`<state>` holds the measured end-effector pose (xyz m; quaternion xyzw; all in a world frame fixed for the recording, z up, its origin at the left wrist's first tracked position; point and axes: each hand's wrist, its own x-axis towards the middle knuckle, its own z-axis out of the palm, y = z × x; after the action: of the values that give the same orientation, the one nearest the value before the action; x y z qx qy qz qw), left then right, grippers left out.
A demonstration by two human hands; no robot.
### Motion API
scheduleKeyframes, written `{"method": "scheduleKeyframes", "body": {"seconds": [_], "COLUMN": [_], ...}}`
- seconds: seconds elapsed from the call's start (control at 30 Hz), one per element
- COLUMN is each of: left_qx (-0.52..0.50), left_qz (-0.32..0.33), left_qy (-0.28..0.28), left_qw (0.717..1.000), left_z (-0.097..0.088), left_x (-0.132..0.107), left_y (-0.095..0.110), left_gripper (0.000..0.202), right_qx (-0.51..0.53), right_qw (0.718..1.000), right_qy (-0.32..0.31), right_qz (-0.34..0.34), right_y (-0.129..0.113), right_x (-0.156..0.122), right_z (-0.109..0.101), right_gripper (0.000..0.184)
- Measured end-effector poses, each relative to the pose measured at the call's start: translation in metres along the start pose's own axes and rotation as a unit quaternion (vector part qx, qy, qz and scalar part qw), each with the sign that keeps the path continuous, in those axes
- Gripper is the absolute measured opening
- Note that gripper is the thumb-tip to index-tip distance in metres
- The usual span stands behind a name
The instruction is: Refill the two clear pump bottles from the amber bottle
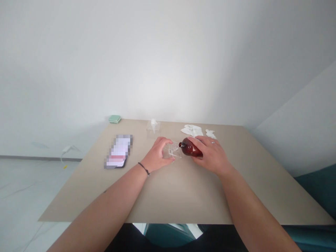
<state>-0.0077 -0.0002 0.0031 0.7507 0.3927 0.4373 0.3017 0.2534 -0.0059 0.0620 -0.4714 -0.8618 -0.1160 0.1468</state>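
Bare forearms (105,203) reach across the tan table (178,199). Thumb and fingers of the left hand (156,154) are spread in a wide C around a clear cup (173,151); the right hand (211,154) wraps closely round a bottle (190,148). Glossy, reddish-brown and uncapped, the bottle lies tipped over mid-table, its dark neck at the cup's rim. Whether the cup holds liquid, I cannot tell. Behind, a clear box (157,129) contains something white.
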Motion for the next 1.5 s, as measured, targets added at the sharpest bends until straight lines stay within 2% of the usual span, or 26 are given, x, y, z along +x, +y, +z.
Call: {"method": "scheduleKeyframes", "body": {"seconds": [0.37, 1.5], "left_qx": [0.015, 0.012], "left_qz": [0.028, 0.024], "left_qy": [0.003, 0.001], "left_qw": [0.999, 1.0], "left_z": [0.0, 0.0], "left_x": [0.001, 0.002], "left_y": [-0.001, 0.0], "left_gripper": [0.053, 0.055], "right_qx": [-0.045, -0.141], "right_qw": [0.998, 0.984], "right_qy": [0.001, -0.021], "right_qz": [-0.032, -0.104], "right_y": [0.005, 0.003], "right_x": [0.002, 0.015], "right_z": [-0.006, -0.032], "right_gripper": [0.065, 0.066]}}
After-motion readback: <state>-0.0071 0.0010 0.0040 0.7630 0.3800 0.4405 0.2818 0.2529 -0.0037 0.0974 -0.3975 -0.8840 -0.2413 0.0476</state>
